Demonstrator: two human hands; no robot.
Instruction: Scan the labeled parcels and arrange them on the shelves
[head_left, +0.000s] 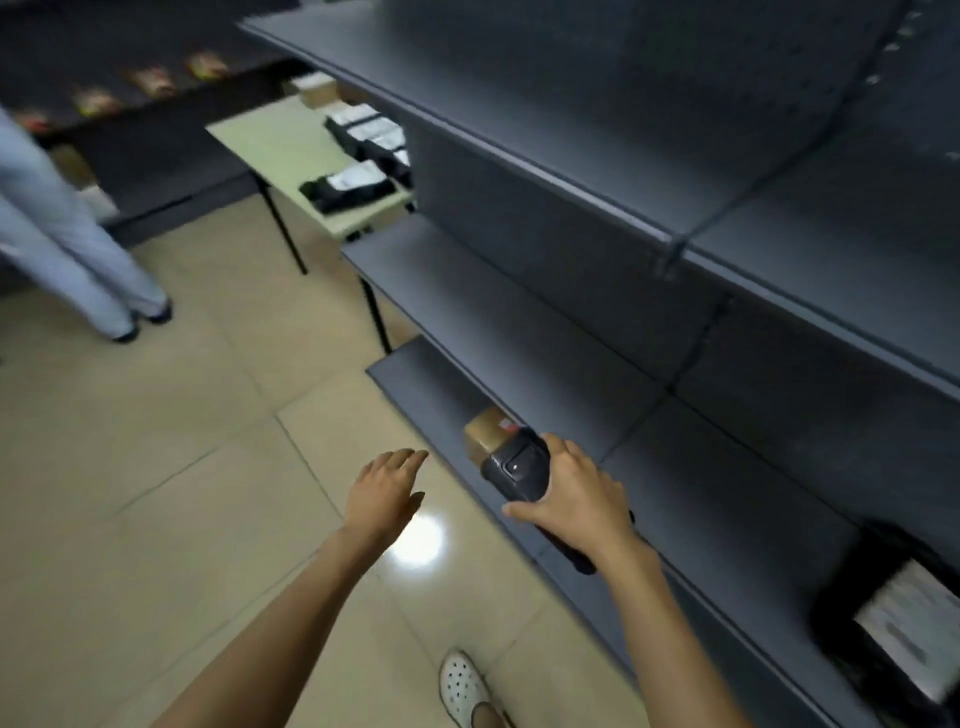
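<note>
- your right hand (576, 493) grips a black scanner (519, 467), held over the front edge of the lowest shelf (675, 499).
- your left hand (387, 491) hangs above the floor (156, 493), fingers relaxed and holding nothing.
- a small brown parcel (483, 428) sits on that shelf near its front edge, just beyond the scanner.
- a black labeled parcel (904, 618) lies farther right on the same shelf.
- more black parcels (363, 135) lie on the bench (270, 140), mostly along its right edge.

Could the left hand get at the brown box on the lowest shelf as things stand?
Probably yes. The left hand is open and holds nothing, just left of the brown box near the shelf front edge. The right hand holds the scanner against the box's near side, but its left side looks free.
</note>
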